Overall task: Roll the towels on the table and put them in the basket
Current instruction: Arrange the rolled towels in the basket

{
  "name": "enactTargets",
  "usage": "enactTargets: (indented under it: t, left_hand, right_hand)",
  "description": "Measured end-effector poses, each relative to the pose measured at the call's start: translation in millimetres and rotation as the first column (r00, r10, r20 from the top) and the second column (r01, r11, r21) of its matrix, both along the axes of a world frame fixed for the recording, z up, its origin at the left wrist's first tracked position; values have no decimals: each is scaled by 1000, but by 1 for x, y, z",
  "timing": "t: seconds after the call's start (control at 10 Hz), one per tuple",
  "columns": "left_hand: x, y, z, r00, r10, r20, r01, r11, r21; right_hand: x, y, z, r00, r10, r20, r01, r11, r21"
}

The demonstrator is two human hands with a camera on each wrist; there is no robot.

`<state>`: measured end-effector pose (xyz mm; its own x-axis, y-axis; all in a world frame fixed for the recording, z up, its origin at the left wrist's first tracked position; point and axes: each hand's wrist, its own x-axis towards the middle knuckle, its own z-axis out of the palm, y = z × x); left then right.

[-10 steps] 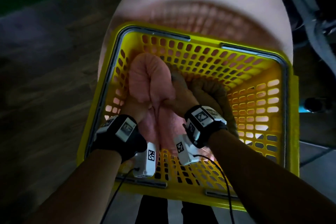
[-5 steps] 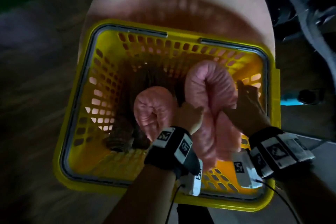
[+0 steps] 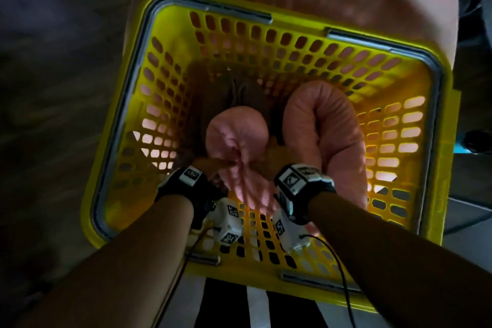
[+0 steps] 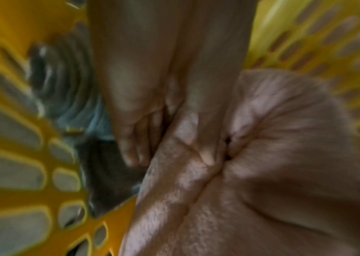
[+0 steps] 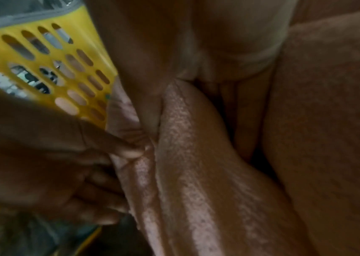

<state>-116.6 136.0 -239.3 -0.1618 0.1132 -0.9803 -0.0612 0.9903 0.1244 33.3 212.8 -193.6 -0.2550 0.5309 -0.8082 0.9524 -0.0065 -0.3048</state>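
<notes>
Both hands inside yellow basket (image 3: pixel 436 114). Left hand (image 3: pixel 210 165) fingers (image 4: pixel 207 152) and right hand (image 5: pixel 174 52) fingers clamped on near pink rolled towel (image 3: pixel 237 136). Second pink roll (image 3: pixel 332 128) just right, dark towel (image 3: pixel 239 93) behind.

— Is it dark?
— Yes, very dim. Light shines in through the holes of the yellow basket (image 3: pixel 394 138).
— Is it sharp?
— No. Both wrist pictures are blurry, and the head picture bends at the edges.
</notes>
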Motion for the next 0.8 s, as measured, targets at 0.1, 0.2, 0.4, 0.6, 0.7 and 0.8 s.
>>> enactTargets:
  t: [0.1, 0.2, 0.4, 0.6, 0.7, 0.8]
  left_hand:
    - [-5, -3, 7, 993, 71, -94, -59, 990, 131]
    - [-9, 10, 36, 985, 141, -103, -99, 936, 337]
    - [-10, 35, 102, 962, 254, -104, -136, 771, 622]
    - [2, 83, 171, 965, 110, -237, 111, 649, 753]
    - [23, 97, 180, 958, 23, -286, 203, 647, 735]
    - [52, 97, 171, 965, -170, -199, 261, 697, 668]
  right_hand:
    - [10, 8, 3, 988, -6, -157, 18, 997, 76]
    - [24, 13, 21, 928, -148, -342, 183, 981, 72]
    - [39, 30, 63, 710, -448, -544, 465, 878, -116]
    - [61, 51, 130, 602, -486, -633, 605, 795, -35]
    - [88, 54, 149, 743, -497, -448, 610, 779, 146]
    - [117, 50, 155, 880, -449, -154, 473, 803, 363]
